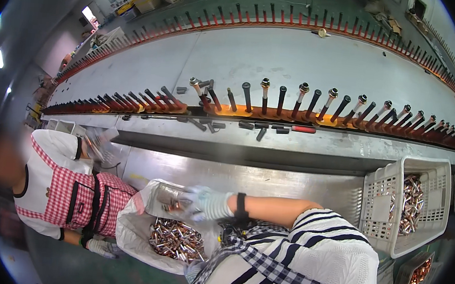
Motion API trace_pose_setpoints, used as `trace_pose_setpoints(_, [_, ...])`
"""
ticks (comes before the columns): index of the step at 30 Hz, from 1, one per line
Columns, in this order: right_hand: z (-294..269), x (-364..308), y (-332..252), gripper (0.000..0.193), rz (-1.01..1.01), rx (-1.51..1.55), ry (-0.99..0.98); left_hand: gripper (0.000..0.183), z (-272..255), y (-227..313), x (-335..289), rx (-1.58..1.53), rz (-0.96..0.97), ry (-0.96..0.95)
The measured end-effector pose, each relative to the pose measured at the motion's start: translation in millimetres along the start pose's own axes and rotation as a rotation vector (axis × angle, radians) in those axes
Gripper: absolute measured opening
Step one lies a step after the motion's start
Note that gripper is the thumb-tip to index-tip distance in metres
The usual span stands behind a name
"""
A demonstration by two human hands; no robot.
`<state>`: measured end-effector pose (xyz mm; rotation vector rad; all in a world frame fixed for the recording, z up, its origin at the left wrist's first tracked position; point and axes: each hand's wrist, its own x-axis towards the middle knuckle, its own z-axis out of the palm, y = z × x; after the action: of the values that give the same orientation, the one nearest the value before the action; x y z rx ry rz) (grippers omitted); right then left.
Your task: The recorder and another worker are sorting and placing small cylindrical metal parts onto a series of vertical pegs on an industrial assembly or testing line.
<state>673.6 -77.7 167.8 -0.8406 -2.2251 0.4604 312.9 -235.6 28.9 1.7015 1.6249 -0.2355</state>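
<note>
A white woven sack (129, 225) stands with its mouth spread wide, full of small copper-and-silver metal cylinders (177, 240). Over its far side, my right hand (205, 203), in a pale striped glove, is closed on a clear scoop-like container (166, 195) with a few cylinders in it; motion blurs both. My left hand (193, 272), gloved too, is at the sack's near right edge, most of it behind my clothes and its fingers hidden. A co-worker's gloved hand (101, 247) is by the sack's left side. That person's other hand (94, 145) is blurred around a clear container.
A white plastic basket (379, 211) with more cylinders stands at the right, a smaller crate (420, 273) below it. Beyond the metal bench (246, 174) runs a rail (230, 109) of upright black and red handles, with loose dark grips (261, 131) before it.
</note>
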Motion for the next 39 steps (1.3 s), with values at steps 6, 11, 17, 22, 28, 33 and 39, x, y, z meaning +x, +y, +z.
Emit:
trace_pose_setpoints(6, [-37, -37, 48, 0.064, 0.646, 0.503, 0.796, 0.03, 1, -8, -1, -0.083, 0.002, 0.004])
trace_pose_setpoints(11, [-128, -38, 108, 0.063, 0.718, -0.148, 1.469, 0.03, -2, -9, 11, -0.089, 0.009, -0.003])
trace_pose_setpoints(17, [-189, -4, 142, 0.03, 0.778, 0.147, 1.263, 0.03, -4, -9, 19, -0.098, 0.029, -0.012])
trace_pose_setpoints(22, [-180, 11, 74, 0.015, 0.201, 0.414, 1.561, 0.029, 0, -17, 15, -0.149, 0.015, -0.003])
trace_pose_setpoints(28, [-151, -55, 130, 0.043, 0.567, -0.058, 1.839, 0.029, 3, -19, 18, -0.19, 0.021, -0.012])
trace_pose_setpoints(33, [-183, -33, 159, 0.018, 0.419, 0.305, 1.562, 0.029, 0, -21, 21, -0.172, 0.019, -0.017])
trace_pose_setpoints(39, [-208, -25, 57, 0.024, 0.055, 0.489, 1.487, 0.028, -1, -25, 23, -0.215, 0.029, -0.018])
